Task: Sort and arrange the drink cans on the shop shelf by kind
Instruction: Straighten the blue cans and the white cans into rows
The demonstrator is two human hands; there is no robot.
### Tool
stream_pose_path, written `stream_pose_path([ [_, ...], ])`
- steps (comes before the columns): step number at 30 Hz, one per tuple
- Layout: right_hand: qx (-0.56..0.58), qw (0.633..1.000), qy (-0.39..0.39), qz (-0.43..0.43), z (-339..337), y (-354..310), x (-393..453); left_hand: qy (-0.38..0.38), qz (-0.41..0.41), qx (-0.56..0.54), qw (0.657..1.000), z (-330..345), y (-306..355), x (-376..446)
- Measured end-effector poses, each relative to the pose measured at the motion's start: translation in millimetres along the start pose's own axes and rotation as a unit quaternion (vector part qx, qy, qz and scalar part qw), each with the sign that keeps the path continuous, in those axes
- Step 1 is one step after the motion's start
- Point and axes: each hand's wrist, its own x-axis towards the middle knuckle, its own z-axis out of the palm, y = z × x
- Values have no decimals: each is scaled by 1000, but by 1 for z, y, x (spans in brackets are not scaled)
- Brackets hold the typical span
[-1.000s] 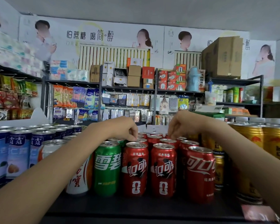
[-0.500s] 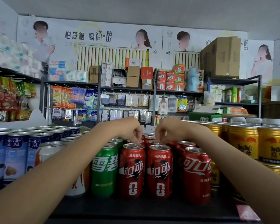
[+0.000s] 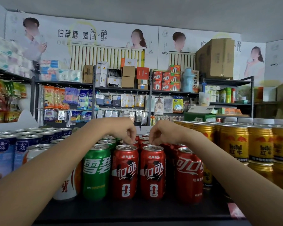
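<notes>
Left hand [image 3: 123,132]: reached over the front row of cans, wrist bent, fingers curled downward with the tips gathered. The fingertips [image 3: 130,141] are seen at the top rim of a red cola can [image 3: 129,142] in the second row; whether the rim is pinched or only touched cannot be told.

Right hand [image 3: 162,132]: held likewise, fingers curled down and bunched, tips at the top of the neighbouring second-row red can [image 3: 145,142]. The grip cannot be told here either. The two hands are set near each other, a narrow gap left between them.

Front row, left to right, on the dark shelf [image 3: 121,211]: a white can [image 3: 67,185] largely hidden by the left forearm, a green Sprite can [image 3: 96,172], two red cola cans with a FIFA mark [image 3: 124,172] [image 3: 152,172], and a red cola can of another print [image 3: 189,175]. All stand upright, sides touching or nearly so.

Flanks: blue-and-white cans [image 3: 5,154] are packed to the left; gold Red Bull cans [image 3: 234,142], stacked in two tiers, to the right. More green and red cans are ranked behind the front row.

Open room: a bare strip of shelf is left between the front row and the shelf's front edge; the rows themselves are tightly packed.
</notes>
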Motion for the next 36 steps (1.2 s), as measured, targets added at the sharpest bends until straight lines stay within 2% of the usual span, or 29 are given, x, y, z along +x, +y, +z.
stream_pose_path([
  [3,22,999,36,-3,-21,1,-18,41,-3,-19,999,-7,7,-3],
  [5,12,999,41,10,-43,0,-38,60,38,-67,995,-9,19,-7],
  [7,-14,999,-19,47,-56,-3,-56,34,77,-114,990,-4,35,-10],
  [10,-75,973,-167,141,-51,-7,-70,-26,88,-68,994,7,56,-9],
  [12,-122,958,-197,167,-42,-8,-73,-37,78,-46,995,11,63,-5],
  [17,-78,980,-125,130,-33,-4,-81,-15,66,-14,998,14,69,-3],
  [22,-37,991,-75,105,-23,-2,-84,9,59,-29,998,20,69,-7],
  [28,-29,992,-78,100,-21,6,-85,-1,49,-52,997,20,68,-8],
  [31,-5,993,-73,90,-27,7,-82,36,51,-87,994,16,67,-10],
  [33,16,997,-10,77,-31,8,-78,71,51,-92,992,14,64,-11],
  [35,-10,994,68,80,-33,13,-70,95,48,-70,992,12,61,-9],
  [36,-33,992,76,90,-32,16,-65,99,47,-54,992,12,60,-6],
])
